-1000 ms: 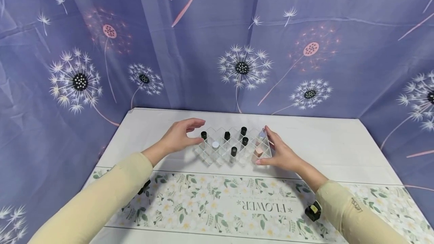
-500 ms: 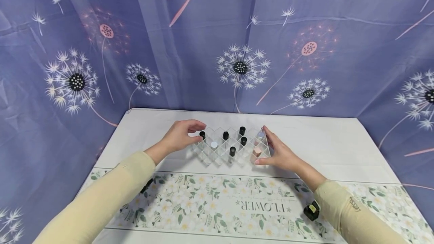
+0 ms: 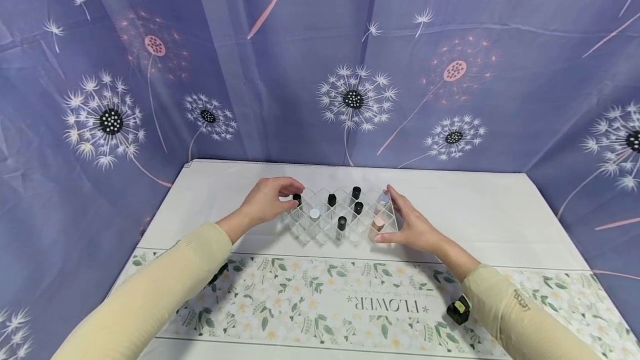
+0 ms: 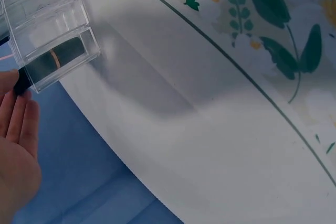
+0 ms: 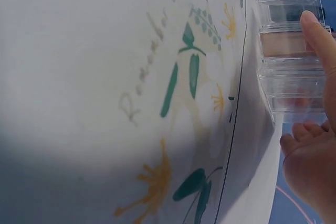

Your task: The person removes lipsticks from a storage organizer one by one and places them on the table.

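Note:
A clear holder with diamond-shaped compartments stands on the white table, with several black-capped tubes, a white-capped one and a pink-capped one upright in it. At its left end my left hand pinches the black cap of a tube still inside its compartment; the left wrist view shows that cap between thumb and fingers. My right hand grips the right end, thumb at the front near the pink cap, fingers behind. In the right wrist view the thumb lies across the clear wall.
A floral runner lettered "FLOWER" lies across the table in front of the holder. Purple dandelion-print cloth hangs behind and at both sides. Dark devices, one with a yellow mark, are at both wrists.
The fingers of my left hand have come slightly closer round the black cap. My right hand has kept its hold on the holder's right end. The head view has shifted a little.

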`<state>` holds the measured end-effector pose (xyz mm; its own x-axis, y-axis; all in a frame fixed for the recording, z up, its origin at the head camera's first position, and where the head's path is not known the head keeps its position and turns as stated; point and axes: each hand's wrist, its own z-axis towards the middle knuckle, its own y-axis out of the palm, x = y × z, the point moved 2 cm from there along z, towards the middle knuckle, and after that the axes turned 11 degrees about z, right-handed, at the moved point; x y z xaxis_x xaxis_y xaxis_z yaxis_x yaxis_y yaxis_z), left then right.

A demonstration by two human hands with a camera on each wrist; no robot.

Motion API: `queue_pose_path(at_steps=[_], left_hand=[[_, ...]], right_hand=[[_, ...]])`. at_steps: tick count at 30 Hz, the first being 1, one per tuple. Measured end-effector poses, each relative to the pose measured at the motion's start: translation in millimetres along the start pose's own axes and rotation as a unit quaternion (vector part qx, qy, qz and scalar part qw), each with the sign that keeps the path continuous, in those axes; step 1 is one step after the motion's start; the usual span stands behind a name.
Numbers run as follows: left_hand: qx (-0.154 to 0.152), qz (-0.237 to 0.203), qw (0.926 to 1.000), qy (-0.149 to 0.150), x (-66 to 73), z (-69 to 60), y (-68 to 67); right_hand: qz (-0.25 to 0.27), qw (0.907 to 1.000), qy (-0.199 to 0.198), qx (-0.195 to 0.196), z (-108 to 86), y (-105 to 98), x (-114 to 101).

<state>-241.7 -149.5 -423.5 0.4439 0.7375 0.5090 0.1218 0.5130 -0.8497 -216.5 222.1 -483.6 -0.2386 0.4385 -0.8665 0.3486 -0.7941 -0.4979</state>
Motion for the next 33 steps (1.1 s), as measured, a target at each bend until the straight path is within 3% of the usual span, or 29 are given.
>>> queue_pose_path(at_steps=[10,20,26,33], left_hand=[[0.007,0.017,0.9998,0.010,1.8,3.3,0.0],[0.009,0.004,0.9998,0.018,5.0,5.3,-1.4],[0.012,0.000,0.9995,0.028,9.2,7.2,-10.9],[0.018,0.013,0.9988,0.043,21.6,7.0,-30.7]], right_hand=[[0.001,1.0000,0.002,-0.002,0.5,-0.7,-2.7],[0.008,0.9999,-0.001,-0.008,0.7,0.0,-2.2],[0.011,0.9999,0.000,-0.006,0.5,0.0,-2.9],[0.009,0.9999,0.006,-0.005,0.4,-0.5,-1.1]])
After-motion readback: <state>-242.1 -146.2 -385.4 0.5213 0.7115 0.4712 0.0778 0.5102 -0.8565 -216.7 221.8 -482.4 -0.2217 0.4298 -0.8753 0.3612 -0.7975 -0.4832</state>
